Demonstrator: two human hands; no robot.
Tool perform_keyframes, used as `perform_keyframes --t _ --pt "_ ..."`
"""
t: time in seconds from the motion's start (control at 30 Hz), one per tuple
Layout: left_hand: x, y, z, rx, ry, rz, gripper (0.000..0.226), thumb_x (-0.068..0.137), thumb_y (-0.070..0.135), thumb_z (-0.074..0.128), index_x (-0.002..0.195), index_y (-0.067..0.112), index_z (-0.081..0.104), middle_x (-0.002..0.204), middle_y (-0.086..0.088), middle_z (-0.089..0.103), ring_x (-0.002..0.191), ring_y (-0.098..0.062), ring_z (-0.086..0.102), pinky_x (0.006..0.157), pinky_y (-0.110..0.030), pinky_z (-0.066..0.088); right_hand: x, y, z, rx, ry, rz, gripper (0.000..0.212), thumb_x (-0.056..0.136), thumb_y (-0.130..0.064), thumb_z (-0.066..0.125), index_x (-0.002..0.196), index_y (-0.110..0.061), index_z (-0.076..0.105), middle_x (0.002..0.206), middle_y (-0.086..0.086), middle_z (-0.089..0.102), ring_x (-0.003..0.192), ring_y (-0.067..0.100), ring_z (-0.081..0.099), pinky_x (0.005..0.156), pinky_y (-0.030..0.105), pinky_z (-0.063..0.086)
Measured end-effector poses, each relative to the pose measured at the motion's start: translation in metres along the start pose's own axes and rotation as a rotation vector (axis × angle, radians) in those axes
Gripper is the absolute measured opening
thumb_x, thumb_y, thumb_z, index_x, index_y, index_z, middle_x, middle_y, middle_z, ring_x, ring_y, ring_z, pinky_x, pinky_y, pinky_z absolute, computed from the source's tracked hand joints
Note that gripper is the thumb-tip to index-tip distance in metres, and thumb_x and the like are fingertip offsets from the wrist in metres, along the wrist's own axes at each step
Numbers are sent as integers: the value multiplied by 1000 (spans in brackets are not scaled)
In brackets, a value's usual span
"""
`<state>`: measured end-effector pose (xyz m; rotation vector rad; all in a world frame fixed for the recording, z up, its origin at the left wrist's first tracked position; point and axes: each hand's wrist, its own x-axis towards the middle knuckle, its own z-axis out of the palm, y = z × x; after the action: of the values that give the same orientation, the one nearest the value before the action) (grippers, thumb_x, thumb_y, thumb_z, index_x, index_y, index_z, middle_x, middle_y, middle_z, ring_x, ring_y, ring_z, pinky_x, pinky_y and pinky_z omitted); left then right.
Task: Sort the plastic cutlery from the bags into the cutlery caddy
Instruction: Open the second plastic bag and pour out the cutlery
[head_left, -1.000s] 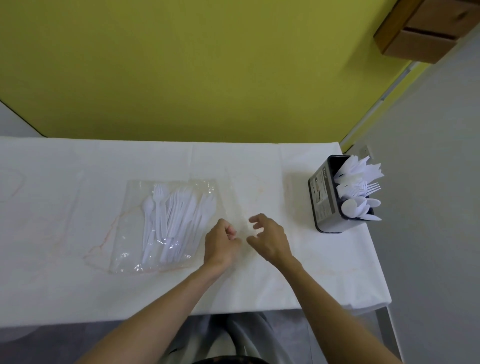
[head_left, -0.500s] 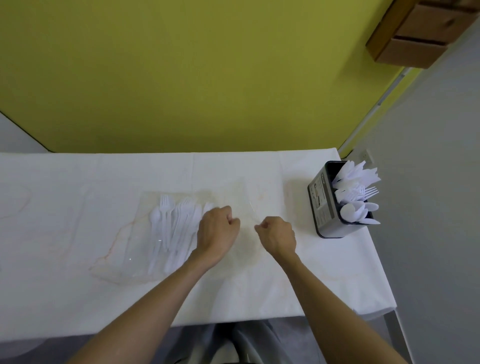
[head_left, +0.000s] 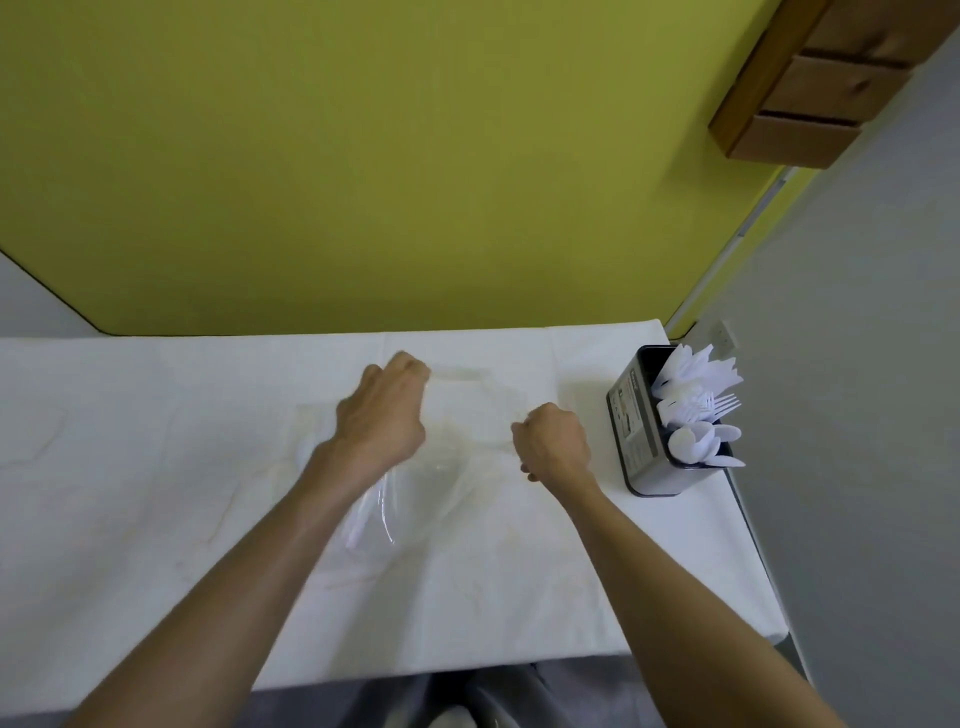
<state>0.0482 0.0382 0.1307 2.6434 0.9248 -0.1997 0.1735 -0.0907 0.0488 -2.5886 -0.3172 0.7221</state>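
Observation:
A clear plastic bag (head_left: 457, 415) of white plastic cutlery is lifted off the white table (head_left: 130, 467) between my hands. My left hand (head_left: 384, 415) grips the bag's far edge, and my right hand (head_left: 553, 441) is fisted on its near right edge. The film is stretched and blurred between them. The cutlery (head_left: 371, 514) hangs low in the bag, partly hidden behind my left forearm. The dark cutlery caddy (head_left: 641, 441) stands at the table's right edge, with white forks, spoons and knives sticking out of it.
The table ends just right of the caddy, with grey floor beyond. A yellow-green wall runs behind the table. A wooden shelf unit (head_left: 810, 98) hangs at the upper right.
Both hands have closed on the bag's open end and raised it from the table. My left hand moved up and away, and the cutlery slid down inside the bag.

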Motion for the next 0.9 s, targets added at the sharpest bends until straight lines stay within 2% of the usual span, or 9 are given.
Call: perform_keyframes --t 0.1,0.27,0.37,0.43,0.53,0.6,0.77,0.83,0.9 --pt "-1 -6 -20 -31 22 4 64 82 -6 44 140 22 42 146 13 31 124 -22 39 72 -33 40 1 0 -5 22 -71 32 16 85 -2 48 80 1 63 68 12 67 53 27 69 61 33 61" --pt "-9 3 -27 69 -23 65 78 80 -6 45 148 24 23 146 13 24 117 -26 38 67 -35 41 -3 -22 -6 -165 57 -314 34 94 -14 57 125 -14 43 112 10 59 95 32 60 69 34 42" --pt "-3 2 -27 -4 -31 37 63 84 -1 45 143 16 33 147 7 27 119 -29 40 81 -41 47 -14 -27 -15 51 347 -648 36 85 -16 66 118 -14 51 110 3 57 93 25 58 71 37 46" --pt "3 5 -19 -104 26 -7 47 88 -1 41 134 8 43 144 0 34 121 -31 44 93 -44 45 -28 -27 -25 218 261 -833 16 83 -14 56 97 -14 64 95 -4 66 86 16 61 71 28 46" --pt "12 14 -6 -174 87 -62 46 87 -9 39 131 2 45 142 -5 37 117 -35 45 94 -43 44 -46 -21 -36 250 -419 -619 31 84 -16 44 78 -11 74 76 2 76 77 13 72 83 31 53" --pt "16 19 3 -192 105 -90 47 85 -13 43 130 0 45 140 -6 35 114 -36 44 91 -42 45 -41 -11 -41 161 -647 -479 35 83 -16 44 74 -7 76 79 5 77 78 15 75 99 33 49" --pt "14 32 29 -582 -98 147 38 95 9 49 133 15 51 139 5 32 106 -22 55 86 -33 55 -4 3 -34 -82 -788 -283 28 92 -8 50 111 -6 69 94 9 77 91 18 75 101 28 48" --pt "16 24 42 -920 -157 158 22 98 24 50 115 23 65 130 14 44 103 -11 59 78 -28 59 7 9 -18 125 -760 -144 28 98 -7 43 120 -2 60 107 16 72 90 28 75 92 34 54" --pt "26 -6 65 -986 22 -39 20 98 22 49 95 27 68 121 9 60 103 -12 62 86 -34 57 14 18 -4 456 -762 23 29 98 -5 42 122 3 56 111 20 66 92 32 71 92 42 54"
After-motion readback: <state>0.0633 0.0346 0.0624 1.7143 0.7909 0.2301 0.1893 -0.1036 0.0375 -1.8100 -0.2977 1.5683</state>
